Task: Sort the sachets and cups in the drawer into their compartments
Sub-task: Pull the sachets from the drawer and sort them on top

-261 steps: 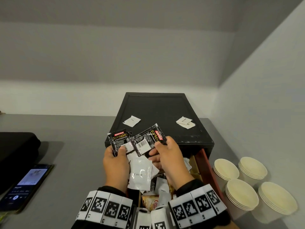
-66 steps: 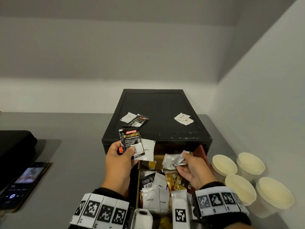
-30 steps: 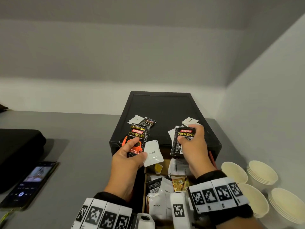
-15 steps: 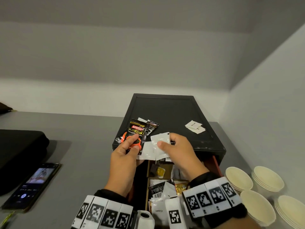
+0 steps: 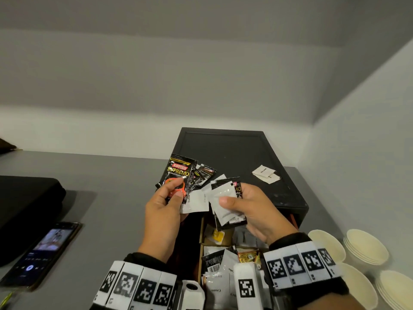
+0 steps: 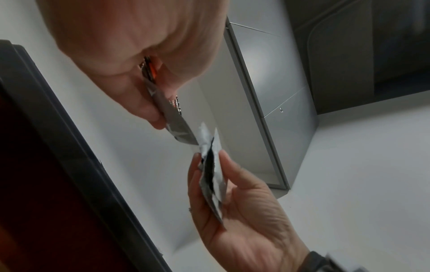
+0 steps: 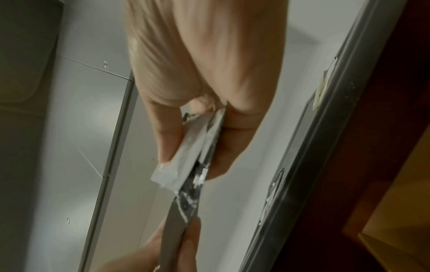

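Both hands hover above the open drawer (image 5: 202, 233), in front of the black drawer unit (image 5: 234, 153). My left hand (image 5: 166, 204) pinches a black Kopiko Supremo sachet (image 5: 178, 173) with a white sachet (image 5: 195, 201) tucked behind it. My right hand (image 5: 248, 209) pinches a white sachet (image 5: 222, 198) stacked on a black sachet (image 5: 237, 189); in the right wrist view the thumb (image 7: 167, 136) presses on that white sachet (image 7: 184, 158). The two bundles nearly touch. Mixed white, black and gold sachets (image 5: 223, 260) lie in the drawer below.
Another black sachet (image 5: 205, 173) and white sachets (image 5: 266, 174) lie on top of the unit. Stacks of cream paper cups (image 5: 366, 247) stand on the grey counter (image 5: 116, 175) to the right. A phone (image 5: 42, 253) and a black case (image 5: 24, 202) lie at the left.
My right hand went into the drawer, came up with a black Supremo sachet and a white one, and brought them left beside my left hand's bundle. The left hand kept its sachets.
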Available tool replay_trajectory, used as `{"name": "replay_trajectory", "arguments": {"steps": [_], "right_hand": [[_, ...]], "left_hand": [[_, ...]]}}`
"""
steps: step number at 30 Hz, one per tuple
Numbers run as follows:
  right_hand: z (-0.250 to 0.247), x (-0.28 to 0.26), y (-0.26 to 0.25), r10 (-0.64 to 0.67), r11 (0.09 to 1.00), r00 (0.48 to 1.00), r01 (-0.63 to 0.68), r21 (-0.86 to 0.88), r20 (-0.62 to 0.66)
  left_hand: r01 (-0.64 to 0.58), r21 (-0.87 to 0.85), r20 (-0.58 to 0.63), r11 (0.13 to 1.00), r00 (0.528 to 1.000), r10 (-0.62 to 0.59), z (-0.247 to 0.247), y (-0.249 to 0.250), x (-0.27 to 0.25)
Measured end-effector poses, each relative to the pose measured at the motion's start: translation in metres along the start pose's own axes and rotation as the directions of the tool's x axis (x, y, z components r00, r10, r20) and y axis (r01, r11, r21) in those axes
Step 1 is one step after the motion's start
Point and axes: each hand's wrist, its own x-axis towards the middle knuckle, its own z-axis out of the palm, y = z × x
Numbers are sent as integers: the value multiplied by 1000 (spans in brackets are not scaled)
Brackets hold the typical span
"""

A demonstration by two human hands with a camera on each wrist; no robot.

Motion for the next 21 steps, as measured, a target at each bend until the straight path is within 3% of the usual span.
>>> {"name": "replay_trajectory", "arguments": {"steps": [5, 13, 17, 21], "right_hand": [[6, 3, 7, 76, 996, 996, -73, -53, 52], [9, 6, 12, 117, 991, 993, -118, -62, -25], [5, 9, 7, 97, 995, 993, -98, -15, -73], [-2, 28, 3, 113, 992, 976, -120, -27, -189]], "left_hand": [[-13, 56, 35, 998, 999, 11, 1, 2, 0], [-9, 48, 39, 999, 999, 7, 0, 1, 4], [2, -22, -59, 1000, 998, -4, -4, -1, 14], [14, 60, -127, 998, 992, -6, -9, 0, 35]]}}
